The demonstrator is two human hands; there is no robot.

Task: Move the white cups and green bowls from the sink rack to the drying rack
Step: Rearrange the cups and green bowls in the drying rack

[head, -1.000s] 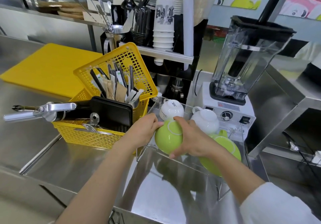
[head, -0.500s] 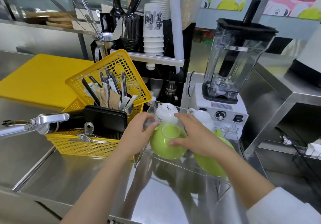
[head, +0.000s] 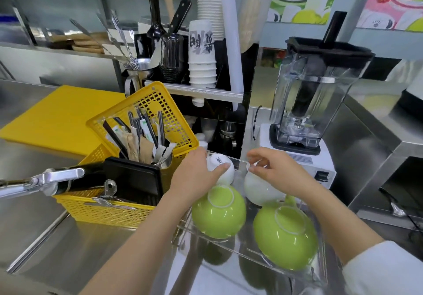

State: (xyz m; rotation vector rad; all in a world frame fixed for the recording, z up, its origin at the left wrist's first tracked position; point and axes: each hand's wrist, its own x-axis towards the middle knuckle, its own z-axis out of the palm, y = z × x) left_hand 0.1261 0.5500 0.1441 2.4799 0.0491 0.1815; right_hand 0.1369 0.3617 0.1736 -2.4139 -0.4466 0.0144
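Note:
Two green bowls lie upside down in a clear acrylic rack (head: 256,257) over the sink, the left green bowl (head: 218,213) and the right green bowl (head: 285,237). Behind them sit two upturned white cups. My left hand (head: 194,178) wraps the left white cup (head: 225,173), thumb across its side. My right hand (head: 280,172) rests over the right white cup (head: 258,188), with thumb and forefinger pinched at its upper rim. Neither hand touches a bowl.
A yellow basket (head: 114,210) with a black tray and a utensil holder stands just left of the rack. A metal lever handle (head: 52,178) juts out at left. A blender (head: 311,102) stands behind right, paper cups (head: 202,63) behind, a yellow board (head: 55,116) far left.
Both hands released the left green bowl, which now rests in the rack. They moved back and up, the left onto the left white cup, the right onto the right one.

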